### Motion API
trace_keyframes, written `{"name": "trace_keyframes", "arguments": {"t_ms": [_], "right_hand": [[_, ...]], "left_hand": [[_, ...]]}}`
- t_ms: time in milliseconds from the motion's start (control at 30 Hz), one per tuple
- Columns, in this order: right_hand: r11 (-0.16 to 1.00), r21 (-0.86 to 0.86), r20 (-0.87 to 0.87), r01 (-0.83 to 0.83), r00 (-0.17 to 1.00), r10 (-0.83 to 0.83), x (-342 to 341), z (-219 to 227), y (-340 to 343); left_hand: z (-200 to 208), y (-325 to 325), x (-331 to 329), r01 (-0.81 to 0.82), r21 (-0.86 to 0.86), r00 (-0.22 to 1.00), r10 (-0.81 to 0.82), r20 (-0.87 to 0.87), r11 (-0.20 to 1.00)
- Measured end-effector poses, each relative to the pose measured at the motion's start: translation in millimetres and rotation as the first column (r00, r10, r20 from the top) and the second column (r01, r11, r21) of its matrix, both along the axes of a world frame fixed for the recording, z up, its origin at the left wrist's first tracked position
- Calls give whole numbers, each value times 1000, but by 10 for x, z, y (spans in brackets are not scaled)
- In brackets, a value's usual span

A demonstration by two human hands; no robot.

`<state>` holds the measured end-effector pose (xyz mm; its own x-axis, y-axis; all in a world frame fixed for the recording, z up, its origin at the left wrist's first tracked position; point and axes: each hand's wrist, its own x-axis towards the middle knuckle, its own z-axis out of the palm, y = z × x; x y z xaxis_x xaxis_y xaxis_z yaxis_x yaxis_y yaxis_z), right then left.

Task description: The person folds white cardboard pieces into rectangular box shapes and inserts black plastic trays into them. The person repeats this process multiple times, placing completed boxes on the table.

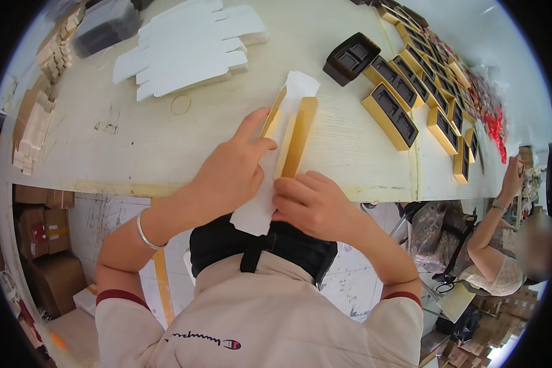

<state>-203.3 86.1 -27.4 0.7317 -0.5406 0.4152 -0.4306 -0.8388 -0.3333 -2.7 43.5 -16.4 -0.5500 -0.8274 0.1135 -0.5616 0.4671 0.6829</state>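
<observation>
A partly folded carton (302, 129), gold on its side walls and white inside, stands between my two hands at the table's front edge. Its walls are raised, while the white end flaps lie unfolded at the far and near ends. My left hand (233, 162) grips the left wall, thumb and forefinger on the gold strip. Curled around the near end of the right wall is my right hand (313, 205), its fingertips pressed on the card. Farther off lies a stack of flat white carton blanks (190, 49).
Black plastic trays (351, 58) and rows of gold boxes with black inserts (391, 116) fill the table's right side. A rubber band (180, 104) lies left of centre. Pale card pieces (38, 126) line the left edge. Another person (494, 245) sits at the right.
</observation>
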Motion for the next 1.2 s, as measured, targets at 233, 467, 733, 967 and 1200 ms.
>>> {"name": "trace_keyframes", "arguments": {"t_ms": [233,467,733,967,1200], "right_hand": [[922,353,192,157,953,-235,-102,-58,-66],[866,499,227,-14,967,-116,-205,141,-145],[939,322,54,124,987,-149,-56,58,-224],[785,616,216,68,944,-251,-63,120,-139],[850,458,124,260,928,-351,164,50,-6]], "left_hand": [[2,37,167,307,-104,948,-314,-56,946],[-89,-135,262,382,-120,921,-388,-31,917],[-57,-85,130,225,-56,963,-231,-139,973],[-73,79,50,139,-38,978,-144,-150,990],[-127,124,4,57,-176,980,-89,-178,983]]}}
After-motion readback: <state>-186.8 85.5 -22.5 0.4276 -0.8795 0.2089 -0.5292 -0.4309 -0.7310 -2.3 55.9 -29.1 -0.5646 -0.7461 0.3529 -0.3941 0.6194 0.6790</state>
